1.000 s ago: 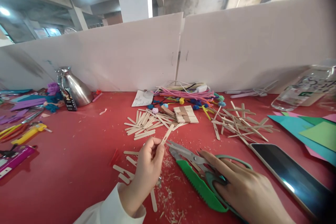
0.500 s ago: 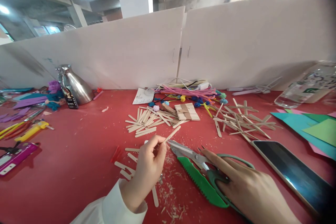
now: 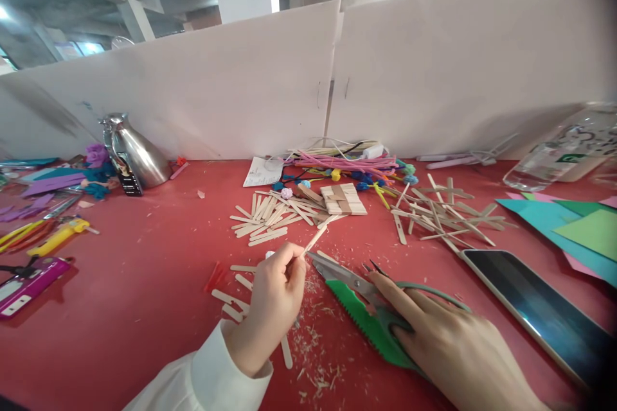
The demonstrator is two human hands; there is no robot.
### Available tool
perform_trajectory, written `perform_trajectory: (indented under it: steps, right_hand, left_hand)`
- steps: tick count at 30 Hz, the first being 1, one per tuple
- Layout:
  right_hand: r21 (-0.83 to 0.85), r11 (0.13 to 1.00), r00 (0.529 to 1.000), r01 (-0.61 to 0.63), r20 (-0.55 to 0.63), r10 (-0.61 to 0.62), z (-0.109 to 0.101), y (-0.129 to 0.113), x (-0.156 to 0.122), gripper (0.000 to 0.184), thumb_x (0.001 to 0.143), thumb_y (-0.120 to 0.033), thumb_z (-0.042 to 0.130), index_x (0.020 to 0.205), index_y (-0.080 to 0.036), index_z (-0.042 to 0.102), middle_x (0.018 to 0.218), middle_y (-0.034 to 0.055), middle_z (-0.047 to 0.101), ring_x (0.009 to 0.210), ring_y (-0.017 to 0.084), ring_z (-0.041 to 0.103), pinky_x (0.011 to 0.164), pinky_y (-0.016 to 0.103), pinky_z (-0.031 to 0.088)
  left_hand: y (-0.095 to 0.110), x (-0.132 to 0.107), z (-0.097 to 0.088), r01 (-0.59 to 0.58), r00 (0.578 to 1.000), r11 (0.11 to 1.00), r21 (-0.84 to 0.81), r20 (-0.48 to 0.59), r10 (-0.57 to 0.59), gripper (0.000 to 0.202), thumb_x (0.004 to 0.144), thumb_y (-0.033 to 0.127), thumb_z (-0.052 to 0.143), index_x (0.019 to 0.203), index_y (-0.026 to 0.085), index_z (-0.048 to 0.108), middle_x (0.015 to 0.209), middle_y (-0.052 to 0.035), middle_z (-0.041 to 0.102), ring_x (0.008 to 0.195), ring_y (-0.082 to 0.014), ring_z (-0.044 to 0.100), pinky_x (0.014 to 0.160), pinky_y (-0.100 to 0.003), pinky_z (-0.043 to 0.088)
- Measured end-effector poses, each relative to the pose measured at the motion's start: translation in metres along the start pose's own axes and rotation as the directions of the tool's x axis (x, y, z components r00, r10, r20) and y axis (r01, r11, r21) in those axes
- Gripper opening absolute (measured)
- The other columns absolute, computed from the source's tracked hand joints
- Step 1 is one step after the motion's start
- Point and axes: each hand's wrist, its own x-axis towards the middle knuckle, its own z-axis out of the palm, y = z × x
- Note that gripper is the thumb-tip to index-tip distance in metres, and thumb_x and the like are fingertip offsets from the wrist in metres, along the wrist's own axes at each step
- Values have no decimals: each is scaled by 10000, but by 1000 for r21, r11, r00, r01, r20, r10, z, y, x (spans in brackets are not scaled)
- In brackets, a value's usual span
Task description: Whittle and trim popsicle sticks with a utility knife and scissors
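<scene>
Between the thumb and forefinger of my left hand (image 3: 272, 298) is a thin wooden craft stick (image 3: 315, 239), pointing up and to the right. My right hand (image 3: 448, 334) is closed around the grey-green handles of a pair of scissors (image 3: 354, 279). The scissor tips are right by the stick, close to my left fingertips; I cannot tell if the blades touch it. Under the scissors lies a green serrated piece (image 3: 359, 318), partly covered by my right hand. Wood shavings (image 3: 313, 350) are scattered on the red table (image 3: 144, 276) below my hands.
Loose craft sticks (image 3: 270, 215) lie in a pile ahead, beside a bundled stack of sticks (image 3: 344, 199). More sticks (image 3: 446, 212) are heaped to the right, near a phone (image 3: 535, 311) and coloured paper (image 3: 544, 221). A metal jug (image 3: 139, 151) and yellow glue gun (image 3: 60, 236) stand left.
The scissor blades have drawn closer together in my right hand. My left hand keeps the stick, which now tilts slightly more upright. The view has shifted slightly.
</scene>
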Motion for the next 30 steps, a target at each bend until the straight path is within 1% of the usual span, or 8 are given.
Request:
perform_trajectory:
  steps: [4, 6, 9, 11, 13, 18, 24, 30]
  right_hand:
    - [55, 998, 999, -40, 16, 39, 5, -1, -2, 404, 698, -81, 370, 957, -146, 673, 672, 46, 724, 373, 159, 612, 293, 235, 464]
    - [150, 983, 994, -102, 40, 97, 7, -2, -2, 342, 750, -130, 396, 940, -159, 678, 661, 42, 723, 402, 164, 629, 316, 226, 473]
    - [419, 860, 951, -292, 223, 214, 7, -6, -1, 248, 795, -288, 506, 951, -193, 675, 555, -18, 687, 391, 145, 610, 347, 199, 479]
    - [544, 741, 907, -394, 358, 220, 5, -8, 0, 305, 781, -392, 559, 989, -192, 659, 492, -52, 646, 365, 122, 574, 346, 177, 464]
    - [580, 705, 905, -408, 360, 228, 3, -9, 1, 359, 778, -445, 558, 1004, -180, 645, 487, -53, 631, 357, 111, 555, 348, 168, 452]
    - [432, 835, 940, -340, 118, 322, 1, -4, -1, 262, 836, -411, 446, 912, -215, 604, 576, -9, 672, 408, 129, 608, 379, 196, 422]
    - [305, 888, 938, -344, 148, 313, 5, -6, 0, 281, 825, -437, 408, 934, -196, 504, 470, -34, 594, 341, 149, 558, 358, 225, 345]
    - [190, 935, 947, -299, 182, 266, 10, 1, -1, 226, 804, -304, 421, 979, -221, 538, 544, -21, 647, 437, 176, 621, 363, 229, 379]
  left_hand:
    - [-1, 1, 1, 32, 999, 999, -25, 4, -32, 186, 854, 260, 396, 696, 186, 459, 504, 57, 355, 440, -81, 336, 459, -192, 271]
    - [-1, 1, 1, 68, 998, 995, -76, 18, -67, 189, 856, 285, 403, 719, 185, 486, 511, 44, 423, 447, -88, 394, 463, -192, 303]
    - [1, 1, 1, 147, 989, 955, -257, 65, -135, 197, 852, 329, 428, 743, 181, 497, 549, 20, 522, 493, -104, 499, 492, -196, 380]
    - [3, 3, 2, 214, 976, 888, -406, 117, -182, 203, 845, 349, 448, 747, 175, 487, 579, 6, 565, 532, -113, 550, 533, -209, 436]
    - [4, 4, 2, 265, 964, 822, -505, 144, -222, 207, 835, 355, 468, 749, 168, 487, 601, -2, 591, 556, -115, 578, 570, -226, 474]
    - [7, 6, 2, 283, 956, 776, -564, 97, -278, 168, 817, 322, 511, 779, 159, 517, 613, -1, 612, 577, -110, 605, 605, -235, 503]
    - [10, 4, -1, 253, 965, 810, -528, 81, -248, 193, 829, 346, 500, 782, 160, 503, 556, 8, 588, 506, -102, 570, 513, -207, 470]
    - [5, 4, 0, 208, 977, 817, -538, 69, -204, 217, 839, 369, 485, 769, 166, 455, 763, -42, 660, 456, -60, 504, 440, -176, 402]
